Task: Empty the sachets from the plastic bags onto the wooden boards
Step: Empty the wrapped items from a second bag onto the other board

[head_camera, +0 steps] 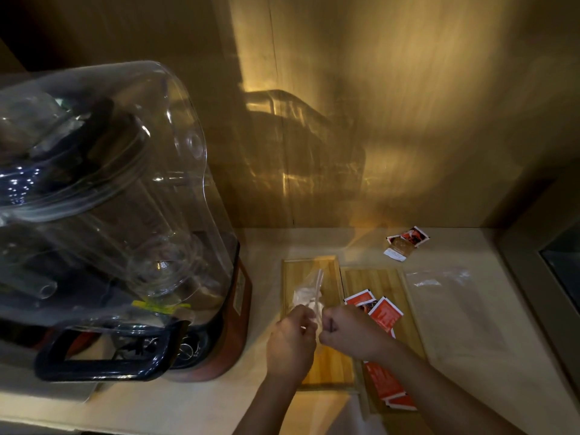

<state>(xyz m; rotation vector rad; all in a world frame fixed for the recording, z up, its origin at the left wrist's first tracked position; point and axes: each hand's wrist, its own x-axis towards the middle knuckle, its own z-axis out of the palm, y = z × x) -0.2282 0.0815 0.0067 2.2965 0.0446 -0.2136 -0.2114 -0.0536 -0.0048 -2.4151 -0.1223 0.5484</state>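
Both hands meet over the left board [326, 365]. The left hand [290, 337] and the right hand [348, 332] each pinch one side of a clear bag [309, 293], both grips closed on it, likely to pull it open. White sachets [303, 297] sit inside, above the board, so they can drop there. Red sachets [384, 313] already lie on the right board [376, 281]. An empty bag [439, 277] rests on the desk [470, 324], far right.
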